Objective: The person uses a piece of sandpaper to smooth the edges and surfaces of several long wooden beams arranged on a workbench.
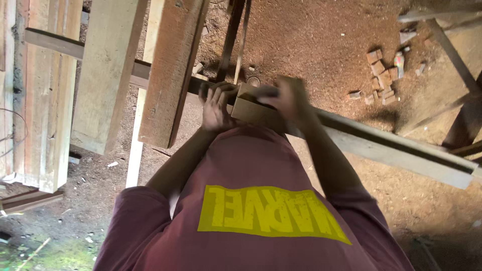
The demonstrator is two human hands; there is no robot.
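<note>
- On the dirt floor lie small wood scraps [381,78]; big planks [170,65] lean just beside.
- Left hand [216,108] lies spread on a brown wood block [253,111].
- Right hand [287,99] is blurry; cannot tell its grip.

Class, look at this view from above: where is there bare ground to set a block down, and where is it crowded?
Bare sawdust ground lies between the upright slats and the offcut pile. Crowded: the left planks, and the beam where the left hand and right hand meet on the small wooden block.

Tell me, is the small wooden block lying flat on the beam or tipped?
Cannot tell. The wooden block sits on the beam between both hands, blurred and partly covered.
</note>
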